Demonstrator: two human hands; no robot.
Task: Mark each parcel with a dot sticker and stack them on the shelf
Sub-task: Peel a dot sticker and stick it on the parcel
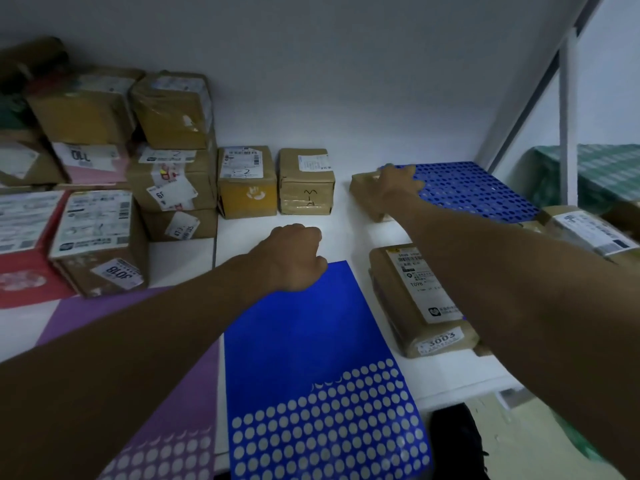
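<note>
My right hand (394,185) reaches far forward and lies on top of a small brown parcel (367,199) on the white shelf (346,237), fingers over its top. My left hand (298,254) is curled into a loose fist at the far edge of the blue sticker sheet (304,341); whether it pinches a sticker I cannot tell. Another blue dot sheet (478,192) lies to the right of the small parcel. A taped brown parcel labelled 3003 (415,303) lies under my right forearm.
Two small boxes (246,181) (306,181) stand at the back centre. Stacked parcels (169,157) fill the left side, with a red box (20,265) in front. A purple sticker sheet (138,393) lies at lower left. More parcels (588,230) sit at right by the shelf post (568,109).
</note>
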